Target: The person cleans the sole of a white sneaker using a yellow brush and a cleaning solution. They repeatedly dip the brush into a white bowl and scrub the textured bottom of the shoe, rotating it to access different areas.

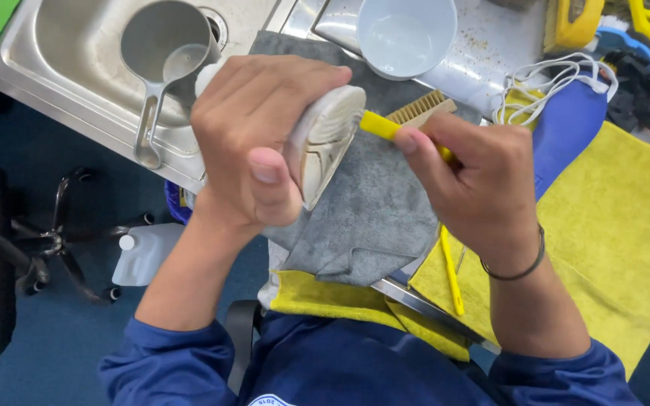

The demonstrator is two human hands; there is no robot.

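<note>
My left hand point(253, 135) grips a white shoe point(325, 139) with its pale ribbed sole turned up toward me. My right hand point(475, 184) holds a small yellow-handled brush point(380, 126), and its head presses against the sole's edge. Both hands hover over a grey cloth point(374, 214) spread on the steel counter. A wooden brush point(420, 109) lies on that cloth just behind my right hand.
A steel sink point(62, 53) at the upper left holds a metal pot point(167, 45). A pale plastic bowl point(406, 34) stands on the drainboard. Yellow cloths point(611, 225), white laces point(547, 83), a blue insole point(566, 131) and a second yellow tool point(451, 271) lie to the right. A white jug point(144, 252) stands on the floor.
</note>
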